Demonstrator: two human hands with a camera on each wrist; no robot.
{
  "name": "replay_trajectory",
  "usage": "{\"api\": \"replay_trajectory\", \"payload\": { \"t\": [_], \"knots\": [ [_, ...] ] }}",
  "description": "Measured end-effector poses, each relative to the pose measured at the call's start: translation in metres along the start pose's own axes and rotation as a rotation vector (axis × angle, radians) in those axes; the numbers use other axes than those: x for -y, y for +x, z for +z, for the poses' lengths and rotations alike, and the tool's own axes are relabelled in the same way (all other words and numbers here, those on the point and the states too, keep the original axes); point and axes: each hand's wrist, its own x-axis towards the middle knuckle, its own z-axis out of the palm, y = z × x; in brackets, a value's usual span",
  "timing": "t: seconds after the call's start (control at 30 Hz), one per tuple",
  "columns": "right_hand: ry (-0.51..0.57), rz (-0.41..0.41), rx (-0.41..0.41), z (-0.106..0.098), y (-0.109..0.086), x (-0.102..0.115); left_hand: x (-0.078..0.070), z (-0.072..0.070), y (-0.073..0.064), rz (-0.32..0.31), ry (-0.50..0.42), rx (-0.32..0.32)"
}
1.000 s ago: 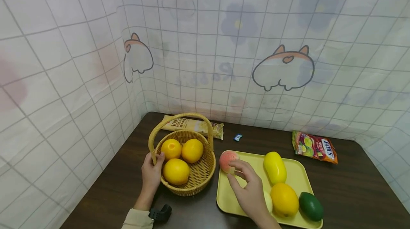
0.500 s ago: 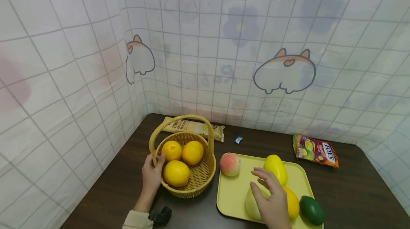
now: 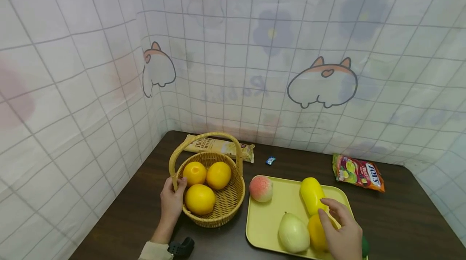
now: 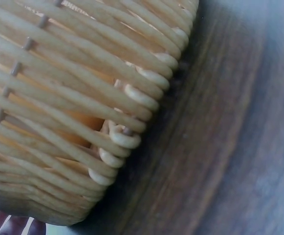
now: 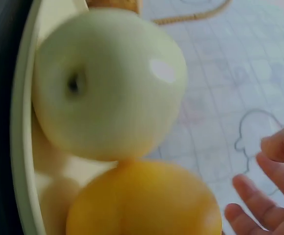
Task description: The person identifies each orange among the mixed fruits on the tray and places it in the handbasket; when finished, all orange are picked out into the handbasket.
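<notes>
My left hand (image 3: 172, 199) grips the woven basket (image 3: 228, 203) where its handle meets the left rim, thumb on the inner side. Three orange-yellow fruits (image 3: 200, 199) lie in the basket. In the left wrist view, the basket's wall (image 4: 83, 88) fills much of the picture. Over the right part of a yellow tray (image 3: 263, 227), my right hand (image 3: 344, 229) hovers with fingers spread and nothing between them. Beneath and beside it are an orange fruit (image 3: 316, 233), a yellow mango-shaped fruit (image 3: 312, 195) and a mostly hidden dark green fruit (image 3: 365, 248). A pale green pear (image 5: 112, 83) touches the orange one.
A pink peach (image 3: 261, 189) sits at the tray's back left corner. Behind the basket lies a long beige snack packet (image 3: 218, 146). A small blue candy (image 3: 270, 160) and a red candy bag (image 3: 358, 172) lie near the table's back edge, before a patterned cloth wall (image 3: 233, 70).
My right hand has moved rightward across the tray, from beside the peach, past the pear, to over the orange fruit. The left hand keeps its grip on the basket.
</notes>
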Motion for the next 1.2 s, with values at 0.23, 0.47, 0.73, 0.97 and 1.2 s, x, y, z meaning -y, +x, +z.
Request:
{"api": "replay_trajectory", "payload": {
  "t": [0.23, 0.47, 0.73, 0.97, 1.2],
  "knots": [
    [-0.094, 0.07, 0.156, -0.01, 0.003, -0.01, 0.0, 0.0, 0.001, -0.006, 0.01, 0.013],
    [-0.195, 0.103, 0.418, -0.024, 0.012, -0.02, 0.0, 0.001, 0.001, -0.008, 0.014, 0.018],
    [-0.248, 0.037, 0.575, -0.031, 0.016, -0.03, 0.001, 0.0, 0.001, -0.006, 0.02, 0.018],
    [-0.266, -0.057, 0.676, -0.033, 0.017, -0.041, 0.001, -0.001, 0.001, -0.009, 0.025, 0.025],
    [-0.278, -0.088, 0.697, -0.031, 0.017, -0.043, 0.0, -0.001, 0.0, -0.014, 0.015, 0.029]
  ]
}}
